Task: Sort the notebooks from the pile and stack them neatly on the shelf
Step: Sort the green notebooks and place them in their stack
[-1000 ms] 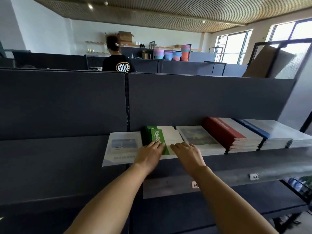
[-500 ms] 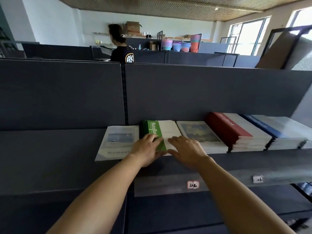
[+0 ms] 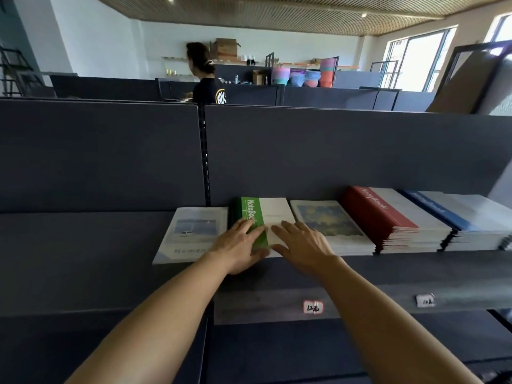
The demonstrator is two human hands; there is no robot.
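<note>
A row of notebook stacks lies on the dark shelf (image 3: 415,268). The green-and-white notebook stack (image 3: 273,213) sits in the middle. My left hand (image 3: 238,249) rests flat on its green spine side, thumb at the front edge. My right hand (image 3: 303,246) lies on its white cover with fingers spread. To the left lies a pale notebook with a boat picture (image 3: 192,231). To the right follow a notebook with a blue-yellow painting (image 3: 329,221), a red-spined stack (image 3: 388,217) and a blue-spined stack (image 3: 460,214).
A dark back panel (image 3: 332,151) rises behind the shelf. Two small white labels (image 3: 313,307) are stuck on the shelf's front lip. A person in a black shirt (image 3: 206,79) stands beyond the partition, with boxes and coloured tubs further back.
Both hands have stayed on the green notebook stack, sliding slightly toward its front edge. The camera has moved closer and shifted a little left.
</note>
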